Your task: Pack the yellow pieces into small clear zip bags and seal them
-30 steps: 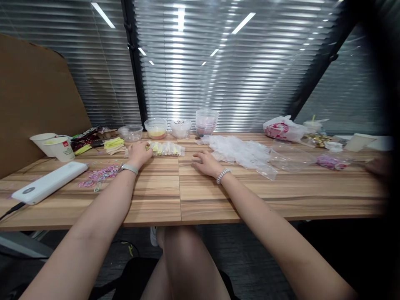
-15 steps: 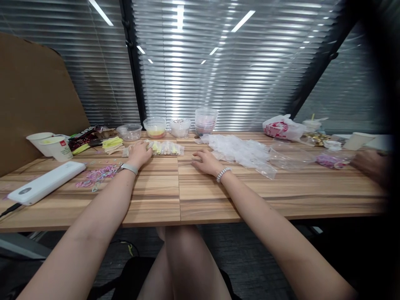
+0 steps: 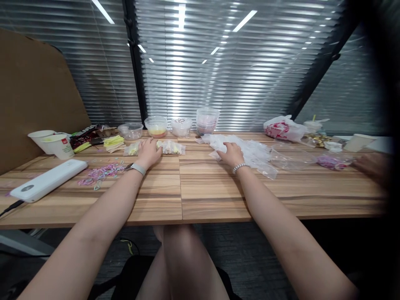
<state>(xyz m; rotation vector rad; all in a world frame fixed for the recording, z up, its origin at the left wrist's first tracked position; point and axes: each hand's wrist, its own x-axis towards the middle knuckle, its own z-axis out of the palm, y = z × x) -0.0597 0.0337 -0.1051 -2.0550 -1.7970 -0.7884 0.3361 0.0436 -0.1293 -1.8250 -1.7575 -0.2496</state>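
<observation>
My left hand point(image 3: 150, 153) lies over a row of small clear packets point(image 3: 172, 148) with yellow contents, its fingers spread on them. My right hand point(image 3: 231, 154) rests with fingers apart at the left part of a pile of empty-looking clear plastic bags point(image 3: 254, 153); its fingertips touch or hover just above the bags. Left of my left hand are a heap of pink, purple and green small loops point(image 3: 104, 173) and a bundle of yellow strips point(image 3: 113, 142).
Clear tubs point(image 3: 208, 121) and a bowl with yellow contents point(image 3: 156, 127) line the back. Paper cups point(image 3: 59, 146) and a white device point(image 3: 48, 180) stand left. Another person's hand point(image 3: 371, 166) is at the right, near a bag of purple loops point(image 3: 333, 161).
My right hand has moved right, from bare tabletop to the plastic bags. My left hand has shifted slightly right along the packets, uncovering those at the left end.
</observation>
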